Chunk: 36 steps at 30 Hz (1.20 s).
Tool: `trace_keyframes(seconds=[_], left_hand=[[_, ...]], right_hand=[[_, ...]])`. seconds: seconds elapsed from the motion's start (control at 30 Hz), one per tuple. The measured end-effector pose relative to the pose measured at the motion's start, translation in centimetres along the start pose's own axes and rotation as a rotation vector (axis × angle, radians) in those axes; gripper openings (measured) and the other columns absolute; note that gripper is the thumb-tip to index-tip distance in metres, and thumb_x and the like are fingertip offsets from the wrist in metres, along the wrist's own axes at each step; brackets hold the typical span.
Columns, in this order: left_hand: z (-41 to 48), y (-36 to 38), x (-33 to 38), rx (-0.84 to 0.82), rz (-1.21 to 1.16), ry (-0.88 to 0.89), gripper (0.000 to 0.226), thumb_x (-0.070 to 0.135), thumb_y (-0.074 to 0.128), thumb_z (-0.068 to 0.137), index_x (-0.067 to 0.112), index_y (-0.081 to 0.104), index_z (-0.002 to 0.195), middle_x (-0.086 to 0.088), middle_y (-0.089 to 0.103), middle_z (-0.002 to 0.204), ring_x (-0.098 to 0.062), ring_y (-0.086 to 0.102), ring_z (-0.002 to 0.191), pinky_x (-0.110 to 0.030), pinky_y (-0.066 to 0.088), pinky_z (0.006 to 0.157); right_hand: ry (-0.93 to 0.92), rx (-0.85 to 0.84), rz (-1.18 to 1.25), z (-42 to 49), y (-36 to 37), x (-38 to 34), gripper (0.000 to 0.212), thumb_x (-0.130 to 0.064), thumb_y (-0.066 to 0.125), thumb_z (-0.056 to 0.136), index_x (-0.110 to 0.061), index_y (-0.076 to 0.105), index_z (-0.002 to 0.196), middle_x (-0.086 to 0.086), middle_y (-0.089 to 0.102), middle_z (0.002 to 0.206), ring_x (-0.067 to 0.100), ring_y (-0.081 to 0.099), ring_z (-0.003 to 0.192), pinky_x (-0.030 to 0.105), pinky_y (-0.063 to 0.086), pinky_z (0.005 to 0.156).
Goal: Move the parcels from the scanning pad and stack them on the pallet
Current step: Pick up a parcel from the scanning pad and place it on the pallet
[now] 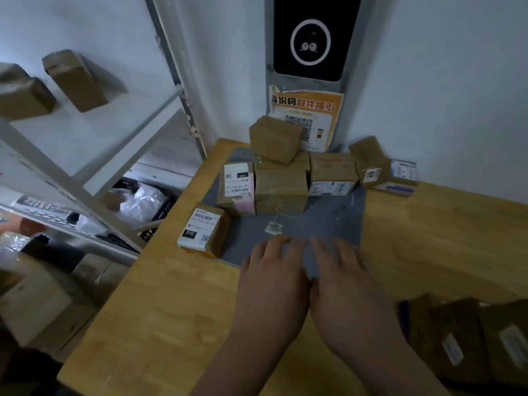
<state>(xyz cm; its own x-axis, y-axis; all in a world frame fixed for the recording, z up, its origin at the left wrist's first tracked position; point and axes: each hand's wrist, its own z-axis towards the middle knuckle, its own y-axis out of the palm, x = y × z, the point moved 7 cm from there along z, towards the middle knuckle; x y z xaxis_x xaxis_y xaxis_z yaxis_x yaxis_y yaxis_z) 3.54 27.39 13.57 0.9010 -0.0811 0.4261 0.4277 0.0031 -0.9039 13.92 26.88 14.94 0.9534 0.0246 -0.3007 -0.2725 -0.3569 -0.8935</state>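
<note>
At the upper left of the frame a white shelf (94, 138) is seen with two brown boxes (75, 81) on it; beneath it a black crate (160, 212) with plastic bags is partly hidden. A wooden bench (160, 310) fills the middle and right, and a grey scanning pad (328, 224) lies on it against the wall. At the pad's left edge a labelled parcel (204, 230) marked "010" is set, half on the pad and half on the bench; just behind it a pink-labelled parcel (237, 188) stands touching a large brown parcel (281, 190), on which a small parcel (275, 138) is perched at a tilt. A scrap of label (273, 227) lies on the bare pad in front.

The left hand (271, 281) and right hand (345, 287) are held side by side over the pad's near edge, lower centre; the fingers (281, 244) are spread straight and nothing is gripped, though their tips are blurred.

On the wall above, a black screen (311, 38) and an orange notice (308, 115) are fixed. To the right of the large parcel a flat parcel (333, 172) is placed; a tilted parcel (380, 170) sits at the pad's right edge. At the lower right dark boxes (463, 338) are stacked on the bench.
</note>
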Motion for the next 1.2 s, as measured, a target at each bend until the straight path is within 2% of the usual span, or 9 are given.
trace_keyframes(seconds=[0.07,0.17,0.33,0.63,0.83,0.9,0.97,1.07,1.2], left_hand=[[0.6,1.4,-3.2,-0.081,-0.006,-0.052,0.053,0.031,0.054,0.094,0.033,0.038,0.144,0.006,0.040,0.147,-0.022,0.040,0.132,-0.039,0.037,0.104],[1.5,3.2,-7.7,-0.137,0.038,-0.140,0.056,0.031,0.047,0.098,0.035,0.024,0.149,0.005,0.025,0.155,-0.018,0.027,0.141,-0.035,0.030,0.109],[4.1,5.1,-16.2,-0.117,0.074,-0.359,0.061,0.035,0.044,0.097,0.029,0.016,0.151,-0.005,0.016,0.157,-0.028,0.015,0.146,-0.045,0.029,0.111],[8.1,9.1,-26.3,-0.113,0.085,-0.634,0.081,0.056,0.044,0.092,0.021,0.005,0.153,-0.023,0.008,0.157,-0.042,0.013,0.144,-0.059,0.029,0.108],[7.2,9.4,-25.4,-0.053,0.040,-0.654,0.080,0.050,0.062,0.085,0.020,0.023,0.149,-0.024,0.034,0.143,-0.046,0.040,0.126,-0.054,0.043,0.093],[6.2,9.4,-24.0,-0.073,0.032,-0.652,0.077,0.049,0.063,0.084,0.025,0.023,0.146,-0.021,0.034,0.142,-0.044,0.040,0.125,-0.052,0.043,0.094],[5.2,9.2,-22.2,-0.078,0.035,-0.632,0.078,0.049,0.069,0.079,0.026,0.032,0.144,-0.021,0.037,0.141,-0.044,0.041,0.123,-0.051,0.043,0.093],[4.5,9.1,-18.6,-0.056,0.005,-0.518,0.080,0.036,0.088,0.059,0.019,0.056,0.130,-0.025,0.052,0.127,-0.049,0.053,0.108,-0.055,0.049,0.081],[5.8,7.7,-12.7,-0.004,0.038,-0.293,0.081,0.024,0.093,0.046,0.015,0.064,0.121,-0.025,0.059,0.118,-0.051,0.059,0.097,-0.059,0.052,0.072]], right_hand=[[-0.009,-0.051,0.003,2.6,2.7,-1.7,0.063,-0.034,0.032,0.103,-0.028,-0.005,0.153,0.006,0.003,0.161,0.030,0.003,0.149,0.043,0.020,0.120],[-0.042,-0.138,-0.003,6.3,6.9,-4.1,0.063,-0.029,0.035,0.103,-0.024,-0.001,0.154,0.010,0.008,0.160,0.031,0.009,0.148,0.042,0.021,0.119],[-0.116,-0.189,0.071,12.4,12.1,-8.7,0.058,-0.026,0.034,0.103,-0.020,0.008,0.155,0.012,0.025,0.155,0.030,0.027,0.140,0.041,0.033,0.111],[-0.055,-0.265,0.216,20.2,16.9,-12.7,0.072,-0.025,0.044,0.097,-0.023,0.000,0.155,0.019,0.040,0.142,0.036,0.047,0.122,0.047,0.045,0.099],[-0.007,-0.341,0.261,19.9,17.9,-11.6,0.074,-0.024,0.042,0.097,-0.031,-0.004,0.155,0.015,0.039,0.145,0.035,0.048,0.123,0.045,0.044,0.100],[0.004,-0.362,0.290,19.0,17.6,-10.5,0.076,-0.024,0.044,0.097,-0.030,-0.005,0.155,0.012,0.032,0.151,0.033,0.043,0.130,0.045,0.041,0.106],[-0.032,-0.345,0.274,17.8,16.5,-9.4,0.080,-0.024,0.048,0.096,-0.028,-0.006,0.155,0.008,0.019,0.157,0.032,0.034,0.137,0.045,0.035,0.112],[-0.079,-0.297,0.199,15.6,14.2,-7.4,0.085,-0.023,0.053,0.092,-0.031,-0.005,0.154,0.002,0.001,0.160,0.032,0.025,0.140,0.046,0.033,0.112],[-0.052,-0.197,0.110,13.5,9.9,-4.1,0.089,-0.024,0.056,0.090,-0.033,-0.008,0.152,0.007,-0.011,0.160,0.040,0.006,0.145,0.052,0.032,0.111]])
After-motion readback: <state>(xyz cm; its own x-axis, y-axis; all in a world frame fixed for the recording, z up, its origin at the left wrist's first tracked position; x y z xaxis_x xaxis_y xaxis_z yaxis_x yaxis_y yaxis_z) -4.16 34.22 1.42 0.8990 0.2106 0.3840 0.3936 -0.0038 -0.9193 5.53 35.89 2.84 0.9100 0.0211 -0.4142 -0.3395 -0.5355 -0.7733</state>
